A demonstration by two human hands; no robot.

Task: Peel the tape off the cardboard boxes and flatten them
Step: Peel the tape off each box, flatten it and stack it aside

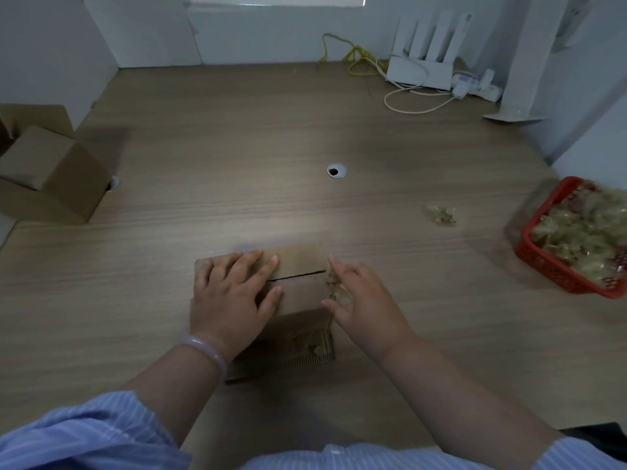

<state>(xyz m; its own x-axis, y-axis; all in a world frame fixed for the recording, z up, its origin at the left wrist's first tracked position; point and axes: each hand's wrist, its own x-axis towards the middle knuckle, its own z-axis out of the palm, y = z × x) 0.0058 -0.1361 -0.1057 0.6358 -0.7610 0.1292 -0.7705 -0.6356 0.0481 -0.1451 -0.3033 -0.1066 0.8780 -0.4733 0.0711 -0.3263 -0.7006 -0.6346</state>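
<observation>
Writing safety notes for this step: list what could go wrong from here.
1. The crumpled clear tape at the right hand may restick to the small brown cardboard box.
2. The red plastic basket looks heaped with tape, and one loose tape wad already lies on the wooden table, so more may spill.
3. The left hand presses flat on the box, which could slide.

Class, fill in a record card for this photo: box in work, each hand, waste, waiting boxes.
Box in work: small cardboard box, top seam open
Left hand: pressed flat on the box top
Right hand: holds crumpled tape at the box's right edge
Waste: red basket full of tape scraps; loose tape wad lying apart on the table
Waiting boxes: open cardboard boxes, far left
</observation>
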